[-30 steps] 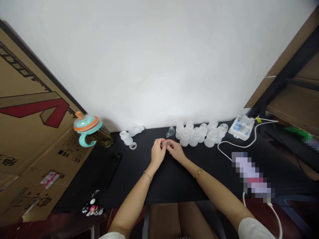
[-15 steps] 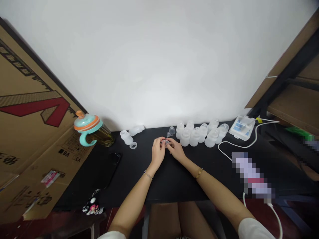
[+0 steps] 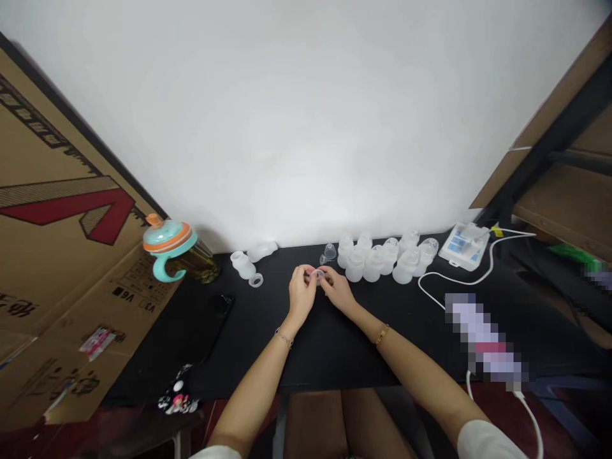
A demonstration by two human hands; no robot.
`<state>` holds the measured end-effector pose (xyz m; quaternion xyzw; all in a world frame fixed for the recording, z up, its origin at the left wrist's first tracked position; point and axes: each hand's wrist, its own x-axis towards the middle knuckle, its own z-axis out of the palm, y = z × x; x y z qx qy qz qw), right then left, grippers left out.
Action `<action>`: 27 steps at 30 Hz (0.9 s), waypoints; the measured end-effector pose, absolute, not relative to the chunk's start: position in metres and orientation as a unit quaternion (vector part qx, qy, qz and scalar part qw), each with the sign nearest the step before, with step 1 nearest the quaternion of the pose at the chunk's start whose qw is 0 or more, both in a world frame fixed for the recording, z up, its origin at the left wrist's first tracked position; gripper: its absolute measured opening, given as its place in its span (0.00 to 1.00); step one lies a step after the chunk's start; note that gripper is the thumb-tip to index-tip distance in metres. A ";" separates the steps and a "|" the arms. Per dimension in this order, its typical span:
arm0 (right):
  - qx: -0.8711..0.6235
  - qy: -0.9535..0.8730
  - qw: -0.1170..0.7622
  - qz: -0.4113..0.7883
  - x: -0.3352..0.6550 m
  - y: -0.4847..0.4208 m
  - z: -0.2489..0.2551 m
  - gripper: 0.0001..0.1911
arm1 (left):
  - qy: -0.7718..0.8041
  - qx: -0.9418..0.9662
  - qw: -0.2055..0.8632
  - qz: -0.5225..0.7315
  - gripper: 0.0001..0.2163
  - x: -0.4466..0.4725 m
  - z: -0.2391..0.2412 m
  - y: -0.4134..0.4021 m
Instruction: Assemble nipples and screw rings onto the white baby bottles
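Between the fingertips of my left hand and my right hand is a small translucent screw ring, pinched from both sides. Fingers cover much of it, and whether anything sits inside cannot be made out. Just beyond the hands, a clear dome-shaped cap and a smaller clear nipple-like piece lie on the black table. Off to the left are an open-necked white baby bottle, another bottle lying on its side, and a loose ring.
Several capped baby bottles stand grouped right of the hands. Farther right are a clear plastic case, a white cable and a pixelated object. A lidded drink jug, a dark phone and a cardboard box are leftward.
My left hand has shifted very slightly left and its fingers have adjusted on the ring. My right hand stays almost where it was; the other objects are unmoved.
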<state>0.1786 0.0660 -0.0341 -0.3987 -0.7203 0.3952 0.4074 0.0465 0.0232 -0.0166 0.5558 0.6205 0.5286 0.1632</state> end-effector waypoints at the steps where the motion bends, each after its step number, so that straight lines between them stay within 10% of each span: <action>1: -0.396 -0.718 0.406 0.404 0.179 0.066 -0.034 0.16 | 0.620 0.557 0.166 0.528 0.05 0.047 -0.017 0.023; 27: -0.410 -0.740 0.406 0.344 0.177 0.063 -0.030 0.18 | 0.594 0.581 0.214 0.514 0.07 0.040 -0.018 0.028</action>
